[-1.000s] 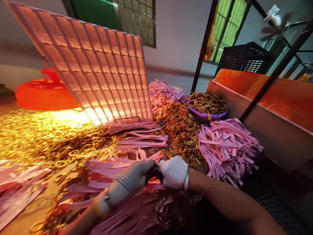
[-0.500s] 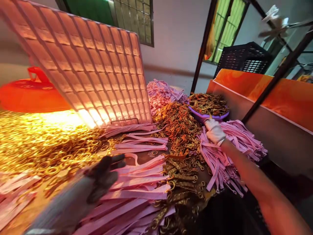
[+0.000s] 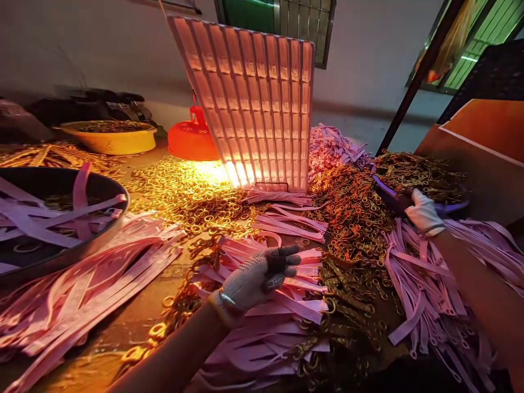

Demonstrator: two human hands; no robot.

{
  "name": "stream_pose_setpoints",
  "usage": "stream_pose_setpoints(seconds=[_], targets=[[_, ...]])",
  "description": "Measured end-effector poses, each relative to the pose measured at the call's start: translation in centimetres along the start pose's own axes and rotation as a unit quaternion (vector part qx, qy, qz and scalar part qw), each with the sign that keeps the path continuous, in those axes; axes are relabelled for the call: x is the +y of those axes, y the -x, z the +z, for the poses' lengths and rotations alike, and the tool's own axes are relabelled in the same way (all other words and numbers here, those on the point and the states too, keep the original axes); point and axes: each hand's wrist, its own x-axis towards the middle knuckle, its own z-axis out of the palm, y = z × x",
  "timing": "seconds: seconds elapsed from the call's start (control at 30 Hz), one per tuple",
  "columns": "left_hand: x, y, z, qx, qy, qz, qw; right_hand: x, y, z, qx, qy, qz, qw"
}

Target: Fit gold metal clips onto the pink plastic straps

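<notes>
My left hand (image 3: 256,275), in a pale glove with dark fingertips, hovers over or rests on a pile of pink straps (image 3: 257,338). Its fingers stretch to the right, and I see nothing held in them. My right hand (image 3: 426,213), gloved too, is at the front rim of a purple basin (image 3: 452,207) heaped with dark brassy metal clasps (image 3: 421,172). The thumb points up, while the other fingers are lost in shadow against the basin. Below that hand lie more pink straps (image 3: 421,295). Between my hands spreads a mound of metal clasps (image 3: 352,213).
A red lamp (image 3: 192,142) lights gold-coloured rings and hooks (image 3: 180,191) beside an upright ribbed panel (image 3: 262,103). At left stand a dark round pan (image 3: 118,224) with straps and a yellow basin (image 3: 123,141). An orange-topped board (image 3: 487,131) rises at right.
The view has swung left, bringing the pan and yellow basin into sight. My left hand has moved right over the straps. My right hand stays by the purple basin.
</notes>
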Motion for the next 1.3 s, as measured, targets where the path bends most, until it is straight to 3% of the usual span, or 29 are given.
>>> stream_pose_setpoints(seconds=[0.07, 0.1, 0.17, 0.27, 0.37, 0.47, 0.6, 0.7, 0.77, 0.83, 0.93, 1.03, 1.07, 1.13, 1.2, 1.3], targets=[[-0.6, -0.2, 0.0, 0.009, -0.058, 0.056, 0.997, -5.1, 2.3, 1.8, -0.035, -0.083, -0.034, 0.995], [-0.9, -0.2, 0.0, 0.014, -0.082, 0.084, 0.993, -8.0, 3.9, 2.8, -0.069, -0.203, -0.046, 0.976], [-1.5, 0.0, 0.2, 0.021, -0.127, 0.139, 0.982, -13.9, 7.4, 4.6, -0.165, -0.371, -0.085, 0.91], [-2.5, 0.5, 0.6, 0.019, -0.183, 0.213, 0.96, -20.5, 11.9, 6.5, -0.211, -0.403, -0.153, 0.877], [-3.6, 1.0, 0.9, 0.008, -0.22, 0.262, 0.94, -23.8, 14.1, 7.1, -0.23, -0.411, -0.159, 0.868], [-4.5, 1.1, 0.9, 0.007, -0.253, 0.318, 0.914, -24.8, 14.8, 6.9, -0.23, -0.407, -0.17, 0.868], [-4.9, 0.9, 0.5, -0.01, -0.324, 0.354, 0.877, -24.7, 15.2, 6.5, -0.233, -0.337, -0.143, 0.901], [-4.7, 0.7, 0.2, 0.021, -0.405, 0.381, 0.831, -24.0, 15.6, 6.3, -0.259, -0.282, -0.13, 0.915], [-4.5, 0.7, 0.2, 0.032, -0.422, 0.385, 0.82, -23.5, 16.0, 6.0, -0.278, -0.266, -0.136, 0.913], [-4.3, 0.9, 0.4, -0.004, -0.388, 0.337, 0.858, -23.4, 16.5, 5.6, -0.294, -0.257, -0.138, 0.91], [-3.7, 1.2, 1.1, -0.048, -0.244, 0.188, 0.95, -24.0, 17.1, 5.3, -0.261, -0.235, -0.13, 0.927], [-2.7, 0.3, 2.5, -0.038, -0.114, 0.125, 0.985, -24.6, 16.8, 5.9, -0.169, -0.263, -0.079, 0.947], [-2.2, -0.5, 3.1, -0.038, -0.103, 0.13, 0.985, -24.5, 16.4, 6.3, -0.146, -0.299, -0.049, 0.942], [-0.9, -3.1, 4.4, -0.044, -0.182, 0.141, 0.972, -23.6, 15.4, 6.9, -0.123, -0.382, 0.005, 0.916], [0.7, -7.0, 5.5, -0.042, -0.328, 0.143, 0.933, -22.0, 14.4, 7.0, -0.102, -0.42, 0.035, 0.901], [3.5, -14.1, 7.0, -0.009, -0.452, 0.149, 0.879, -19.8, 13.6, 6.1, -0.052, -0.403, 0.035, 0.913]])
